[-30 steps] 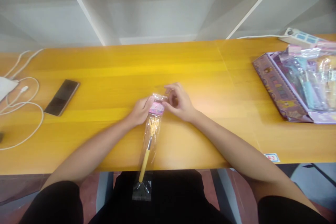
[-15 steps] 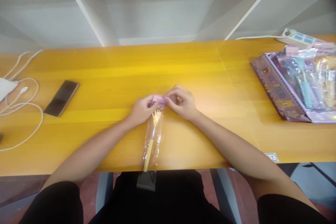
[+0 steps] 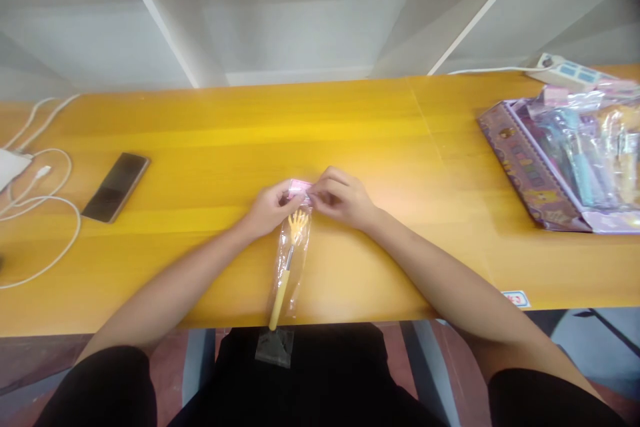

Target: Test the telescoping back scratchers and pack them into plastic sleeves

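Both hands pinch the far end of a bagged back scratcher; its long axis runs 12 to 6 o'clock.

L hand (image 3: pixel 270 207) and R hand (image 3: pixel 343 199) are closed in fingertip pinches on the pink header card (image 3: pixel 300 187) at the far end of the clear plastic sleeve (image 3: pixel 289 267), L from approx. 9 o'clock, R from 3 o'clock, thumbs nearly touching over it. Both equally near; neither leads. Inside the sleeve a small yellow hand-shaped back scratcher (image 3: pixel 287 263), claw end just under the fingers, handle trailing toward 6 o'clock w/ the sleeve tail hanging off the edge of the yellow wooden desk (image 3: pixel 350 120) over the lap. Outward: black phone (image 3: pixel 116 186) and white cable (image 3: pixel 43 203) well off at 9 o'clock; stack of packaged goods (image 3: pixel 570 160) and power strip (image 3: pixel 567 69) at 2 o'clock.
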Action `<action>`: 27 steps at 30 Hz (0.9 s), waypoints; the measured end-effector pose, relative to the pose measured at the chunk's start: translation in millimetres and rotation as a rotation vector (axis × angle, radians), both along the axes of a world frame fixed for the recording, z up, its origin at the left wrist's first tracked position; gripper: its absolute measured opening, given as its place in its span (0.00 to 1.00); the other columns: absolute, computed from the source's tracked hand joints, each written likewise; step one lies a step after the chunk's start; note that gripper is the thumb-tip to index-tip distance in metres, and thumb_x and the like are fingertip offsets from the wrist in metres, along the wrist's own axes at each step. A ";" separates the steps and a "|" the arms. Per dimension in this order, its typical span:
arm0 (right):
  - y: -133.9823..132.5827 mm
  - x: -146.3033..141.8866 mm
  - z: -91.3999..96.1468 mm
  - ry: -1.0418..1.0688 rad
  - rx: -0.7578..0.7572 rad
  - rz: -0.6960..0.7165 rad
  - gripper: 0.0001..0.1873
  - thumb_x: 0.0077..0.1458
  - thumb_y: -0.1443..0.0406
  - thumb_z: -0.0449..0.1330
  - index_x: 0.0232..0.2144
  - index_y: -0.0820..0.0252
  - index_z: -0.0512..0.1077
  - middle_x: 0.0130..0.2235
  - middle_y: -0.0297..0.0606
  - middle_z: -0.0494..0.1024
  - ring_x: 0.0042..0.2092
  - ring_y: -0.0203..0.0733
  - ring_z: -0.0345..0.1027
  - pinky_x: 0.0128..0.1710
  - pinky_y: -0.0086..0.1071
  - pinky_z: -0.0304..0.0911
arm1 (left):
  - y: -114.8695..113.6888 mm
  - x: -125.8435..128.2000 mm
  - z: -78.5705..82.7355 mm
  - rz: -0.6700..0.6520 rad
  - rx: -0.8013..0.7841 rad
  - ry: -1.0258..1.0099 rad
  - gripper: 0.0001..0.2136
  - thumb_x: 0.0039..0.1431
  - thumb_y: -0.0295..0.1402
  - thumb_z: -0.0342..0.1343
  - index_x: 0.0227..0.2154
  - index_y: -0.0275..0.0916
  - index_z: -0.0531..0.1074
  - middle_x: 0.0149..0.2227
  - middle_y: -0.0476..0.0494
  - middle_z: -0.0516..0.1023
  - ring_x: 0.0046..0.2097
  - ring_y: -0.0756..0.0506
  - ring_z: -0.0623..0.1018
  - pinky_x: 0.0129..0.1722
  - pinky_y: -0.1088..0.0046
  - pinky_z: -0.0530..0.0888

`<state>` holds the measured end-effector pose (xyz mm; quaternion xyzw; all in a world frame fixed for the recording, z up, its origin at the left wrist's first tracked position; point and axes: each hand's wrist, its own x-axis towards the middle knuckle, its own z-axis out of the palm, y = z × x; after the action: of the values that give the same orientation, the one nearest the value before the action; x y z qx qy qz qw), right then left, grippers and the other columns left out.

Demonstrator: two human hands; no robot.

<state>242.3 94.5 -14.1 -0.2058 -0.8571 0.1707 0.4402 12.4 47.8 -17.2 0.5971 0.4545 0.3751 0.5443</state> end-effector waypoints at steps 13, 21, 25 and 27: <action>-6.0 -1.9 1.0 -0.009 -0.123 0.058 0.05 0.70 0.62 0.65 0.40 0.56 0.74 0.43 0.39 0.72 0.32 0.34 0.67 0.29 0.31 0.64 | 0.8 2.1 1.7 0.073 0.025 0.099 0.16 0.67 0.47 0.63 0.43 0.37 0.81 0.30 0.49 0.78 0.31 0.50 0.75 0.30 0.76 0.69; -2.7 -5.9 -6.6 0.039 -0.646 0.086 0.22 0.67 0.56 0.66 0.55 0.52 0.61 0.41 0.34 0.71 0.32 0.36 0.66 0.29 0.31 0.62 | 1.4 0.8 3.4 0.020 0.046 0.119 0.15 0.70 0.46 0.58 0.45 0.38 0.79 0.31 0.50 0.78 0.31 0.49 0.75 0.32 0.75 0.71; 0.5 -4.0 -4.3 0.025 -0.702 0.168 0.24 0.69 0.58 0.64 0.61 0.52 0.60 0.39 0.32 0.69 0.31 0.36 0.65 0.30 0.31 0.61 | 1.4 0.9 2.1 0.020 0.068 0.135 0.14 0.71 0.45 0.57 0.45 0.38 0.78 0.31 0.50 0.78 0.31 0.49 0.74 0.32 0.75 0.70; 0.8 -3.5 -1.8 0.012 -0.708 0.182 0.24 0.69 0.60 0.63 0.62 0.52 0.61 0.38 0.31 0.69 0.31 0.36 0.64 0.30 0.31 0.60 | 1.3 1.0 0.7 0.019 0.069 0.134 0.15 0.71 0.45 0.57 0.45 0.38 0.78 0.30 0.50 0.77 0.31 0.49 0.74 0.31 0.75 0.70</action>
<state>238.8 95.3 -15.9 -0.2675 -0.7573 0.4963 0.3297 13.4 49.1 -16.6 0.6350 0.4824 0.3550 0.4878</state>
